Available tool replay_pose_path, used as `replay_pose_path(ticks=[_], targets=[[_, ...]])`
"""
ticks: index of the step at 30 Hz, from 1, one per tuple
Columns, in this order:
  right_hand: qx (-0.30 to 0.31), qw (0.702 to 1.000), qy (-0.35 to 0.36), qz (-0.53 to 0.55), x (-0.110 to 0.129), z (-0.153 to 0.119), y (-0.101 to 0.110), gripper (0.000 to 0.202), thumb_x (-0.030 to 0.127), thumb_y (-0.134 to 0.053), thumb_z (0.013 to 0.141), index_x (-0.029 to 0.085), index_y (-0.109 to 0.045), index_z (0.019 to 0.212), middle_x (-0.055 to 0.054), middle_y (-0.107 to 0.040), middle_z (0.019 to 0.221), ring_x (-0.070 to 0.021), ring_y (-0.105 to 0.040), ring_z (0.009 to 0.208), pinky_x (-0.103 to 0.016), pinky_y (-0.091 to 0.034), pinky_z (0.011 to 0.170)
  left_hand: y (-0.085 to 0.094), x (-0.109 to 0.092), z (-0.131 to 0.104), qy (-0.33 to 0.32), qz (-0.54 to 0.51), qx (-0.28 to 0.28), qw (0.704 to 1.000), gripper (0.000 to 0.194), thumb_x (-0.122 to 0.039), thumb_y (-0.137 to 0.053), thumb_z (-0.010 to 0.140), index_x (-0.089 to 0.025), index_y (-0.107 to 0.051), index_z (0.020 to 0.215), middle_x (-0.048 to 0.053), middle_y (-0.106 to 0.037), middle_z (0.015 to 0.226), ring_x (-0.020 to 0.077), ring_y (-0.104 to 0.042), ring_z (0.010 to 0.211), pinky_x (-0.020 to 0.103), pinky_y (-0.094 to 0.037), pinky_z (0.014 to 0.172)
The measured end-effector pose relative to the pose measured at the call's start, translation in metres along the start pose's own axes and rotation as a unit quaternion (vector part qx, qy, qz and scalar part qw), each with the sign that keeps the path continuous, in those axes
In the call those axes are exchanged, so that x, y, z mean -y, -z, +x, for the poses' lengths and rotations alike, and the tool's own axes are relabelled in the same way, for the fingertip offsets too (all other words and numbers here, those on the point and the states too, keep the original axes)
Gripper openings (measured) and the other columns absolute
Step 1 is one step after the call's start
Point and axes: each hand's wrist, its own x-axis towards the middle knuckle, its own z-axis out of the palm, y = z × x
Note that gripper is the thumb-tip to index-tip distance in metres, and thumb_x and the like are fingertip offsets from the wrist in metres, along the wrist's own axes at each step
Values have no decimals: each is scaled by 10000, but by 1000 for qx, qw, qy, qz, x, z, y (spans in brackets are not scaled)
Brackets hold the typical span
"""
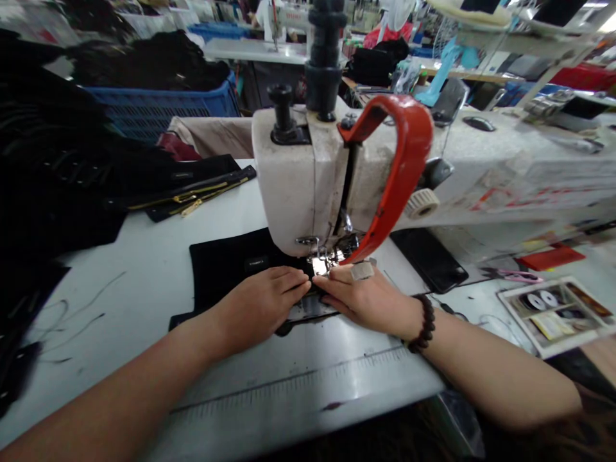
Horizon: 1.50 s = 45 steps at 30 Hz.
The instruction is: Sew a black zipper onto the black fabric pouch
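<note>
A black fabric piece (pixel 221 263) with a small dark label lies on the sewing machine's bed, its right part under the needle area. On top of it rests my left hand (pixel 269 298), fingers pressed together and gripping its edge just left of the presser foot (pixel 319 265). My right hand (pixel 359 292) is closed at the same edge, close in front of the foot, thumb and fingertips at the cloth. It wears a bead bracelet and a pale wrap on one finger. The part of the fabric beneath both hands is hidden.
The white sewing machine (pixel 289 173) has a red curved guard (pixel 409 147). A heap of black pieces (pixel 58 160) and a zipper (pixel 192 199) lie left. At right are a phone (pixel 430 260), pink-handled scissors (pixel 520 276) and a bobbin tray (pixel 541 343). A blue crate (pixel 158 106) stands behind.
</note>
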Motion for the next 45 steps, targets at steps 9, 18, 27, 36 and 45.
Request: replay_pose_path(ticks=[9, 18, 27, 36, 45], targets=[[-17, 998, 30, -50, 5, 3, -10, 193, 168, -387, 890, 122, -574, 890, -37, -572, 682, -124, -465, 580, -277, -249, 537, -2, 2, 0, -3, -33, -38, 999, 331, -15, -377, 781, -56, -537, 1068, 101, -575, 1053, 210, -538, 968, 308, -479, 870], [-75, 992, 59, -78, 8, 3, -13, 217, 138, -362, 884, 111, -576, 865, -30, -567, 671, -141, -460, 576, -299, -242, 525, -2, 3, -1, -23, -17, -33, 999, 363, 0, -349, 757, -55, -502, 1082, 109, -573, 1040, 203, -555, 953, 293, -489, 852], [-80, 990, 72, -95, 8, 2, -13, 277, 124, -300, 895, 107, -573, 847, -33, -585, 666, -152, -496, 577, -303, -284, 529, -12, 4, -6, -40, -11, -74, 996, 354, 2, -342, 772, -27, -467, 1102, 147, -552, 1051, 245, -539, 977, 343, -506, 835], [-35, 993, 21, -114, 5, 4, -17, 194, 145, -389, 866, 115, -559, 958, -21, -564, 655, -137, -478, 549, -301, -222, 502, -10, 12, 1, -39, 18, -62, 997, 371, 21, -377, 745, -21, -486, 1098, 150, -555, 1066, 240, -531, 989, 333, -485, 861], [2, 994, -46, -96, 7, 10, -16, 201, 156, -425, 861, 144, -545, 1021, -30, -567, 678, -128, -460, 569, -293, -190, 514, -13, 19, 1, -22, 18, -34, 999, 349, -7, -407, 771, -45, -483, 1109, 128, -549, 1075, 231, -505, 1042, 324, -430, 929]])
